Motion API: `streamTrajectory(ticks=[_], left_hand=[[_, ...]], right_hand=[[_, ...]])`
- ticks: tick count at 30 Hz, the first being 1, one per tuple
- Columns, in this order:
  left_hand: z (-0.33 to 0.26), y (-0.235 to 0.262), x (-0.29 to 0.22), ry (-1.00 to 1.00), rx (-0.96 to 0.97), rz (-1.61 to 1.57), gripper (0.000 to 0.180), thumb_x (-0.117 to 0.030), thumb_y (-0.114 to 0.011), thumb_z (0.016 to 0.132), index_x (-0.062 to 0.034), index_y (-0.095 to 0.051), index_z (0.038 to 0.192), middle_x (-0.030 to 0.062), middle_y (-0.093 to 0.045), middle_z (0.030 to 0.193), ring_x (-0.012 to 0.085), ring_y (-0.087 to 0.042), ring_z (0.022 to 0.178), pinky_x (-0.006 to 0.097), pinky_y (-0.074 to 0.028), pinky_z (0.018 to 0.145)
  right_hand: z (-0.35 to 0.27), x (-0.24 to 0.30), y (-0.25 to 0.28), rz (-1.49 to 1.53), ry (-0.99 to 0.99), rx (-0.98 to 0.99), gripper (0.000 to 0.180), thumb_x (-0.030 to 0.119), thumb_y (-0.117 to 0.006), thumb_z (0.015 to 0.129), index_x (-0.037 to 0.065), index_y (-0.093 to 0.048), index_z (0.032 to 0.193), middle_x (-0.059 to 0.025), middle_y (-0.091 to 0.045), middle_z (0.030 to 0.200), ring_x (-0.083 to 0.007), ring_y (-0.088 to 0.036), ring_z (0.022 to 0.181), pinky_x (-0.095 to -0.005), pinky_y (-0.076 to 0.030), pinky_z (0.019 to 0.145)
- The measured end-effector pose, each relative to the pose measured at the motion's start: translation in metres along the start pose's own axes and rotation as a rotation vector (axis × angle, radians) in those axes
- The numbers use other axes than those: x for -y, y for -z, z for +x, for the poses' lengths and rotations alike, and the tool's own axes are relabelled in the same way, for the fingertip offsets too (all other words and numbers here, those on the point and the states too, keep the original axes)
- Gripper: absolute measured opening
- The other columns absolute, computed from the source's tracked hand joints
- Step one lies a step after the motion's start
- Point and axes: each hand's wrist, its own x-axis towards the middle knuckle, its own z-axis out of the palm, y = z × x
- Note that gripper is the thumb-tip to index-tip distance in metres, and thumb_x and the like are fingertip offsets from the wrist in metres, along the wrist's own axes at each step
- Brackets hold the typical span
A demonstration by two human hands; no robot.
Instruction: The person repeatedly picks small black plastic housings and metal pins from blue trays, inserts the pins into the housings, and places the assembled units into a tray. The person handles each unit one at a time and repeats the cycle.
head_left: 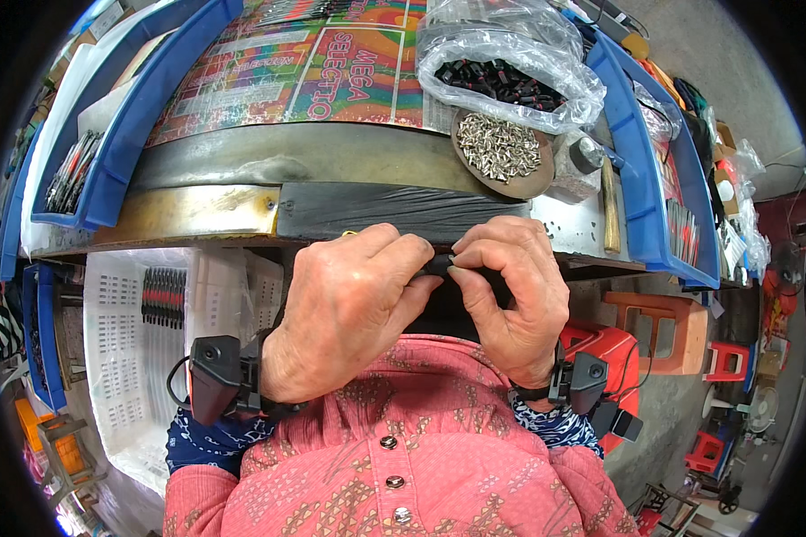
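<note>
Just in front of the bench's near edge, my left hand (349, 300) and my right hand (515, 295) come together. A small black piece (439, 265) is pinched between the thumbs and forefingers of both. Its exact kind is mostly hidden by the fingers. Beyond my right hand, a round shallow dish (518, 190) holds many small silver metal parts (497, 148). Behind that dish lies a clear plastic bag (573, 106) filled with small black pieces (501, 82), some with red marks.
Blue bins (139, 148) (640, 179) with slim red-and-black items flank the bench. A metal block (575, 170) and a wooden handle (611, 210) lie right of the dish. Below left stands a white basket (121, 358) holding black-and-red items (164, 297). Stools (667, 327) stand at right.
</note>
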Motion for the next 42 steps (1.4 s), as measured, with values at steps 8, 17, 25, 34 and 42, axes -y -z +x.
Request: streamTrajectory(ticks=[8,17,25,34,42], left_hand=[[-0.002,-0.004,0.001,-0.04,-0.036,0.054,0.024,0.0,-0.075,0.07,-0.001,-0.065,0.093,0.0126,-0.061,0.075,0.0308,-0.061,0.064,0.037,-0.049,0.057],[-0.003,-0.004,0.005,-0.02,-0.064,0.0,0.023,0.0,-0.076,0.071,-0.0019,-0.066,0.092,0.011,-0.06,0.072,0.0279,-0.059,0.061,0.036,-0.047,0.055],[-0.004,-0.002,0.002,-0.009,-0.043,0.044,0.024,-0.002,-0.076,0.071,-0.0027,-0.066,0.093,0.0104,-0.06,0.073,0.0273,-0.059,0.061,0.036,-0.047,0.055],[-0.005,-0.007,0.0,-0.069,-0.073,0.078,0.023,0.0,-0.073,0.072,-0.0016,-0.066,0.093,0.0103,-0.063,0.076,0.028,-0.062,0.065,0.036,-0.049,0.058],[-0.004,-0.012,0.0,-0.115,-0.167,0.073,0.022,0.002,-0.072,0.071,-0.0013,-0.067,0.092,0.0099,-0.062,0.074,0.0263,-0.06,0.062,0.036,-0.048,0.057]], right_hand=[[-0.006,-0.002,-0.007,-0.082,0.141,-0.059,0.024,-0.006,-0.074,0.067,-0.001,-0.066,0.089,-0.0119,-0.065,0.089,-0.0296,-0.064,0.08,-0.037,-0.053,0.072],[-0.015,0.003,-0.008,0.226,-0.221,-0.071,0.026,-0.007,-0.073,0.075,-0.002,-0.065,0.1,-0.013,-0.066,0.094,-0.0244,-0.065,0.082,-0.0316,-0.054,0.069],[-0.011,0.008,0.003,0.769,-0.744,0.113,0.024,0.013,-0.066,0.095,-0.005,-0.063,0.111,-0.0049,-0.066,0.088,-0.0072,-0.062,0.077,-0.0208,-0.052,0.067],[-0.001,0.012,-0.001,0.827,-0.898,0.112,0.012,0.011,-0.062,0.097,-0.001,-0.061,0.099,-0.0037,-0.064,0.074,-0.0048,-0.059,0.061,-0.0173,-0.047,0.051],[-0.013,0.015,-0.018,0.827,-0.788,-0.109,0.007,0.005,-0.066,0.094,0.001,-0.061,0.095,0.0003,-0.062,0.077,-0.0026,-0.053,0.062,-0.018,-0.044,0.054]])
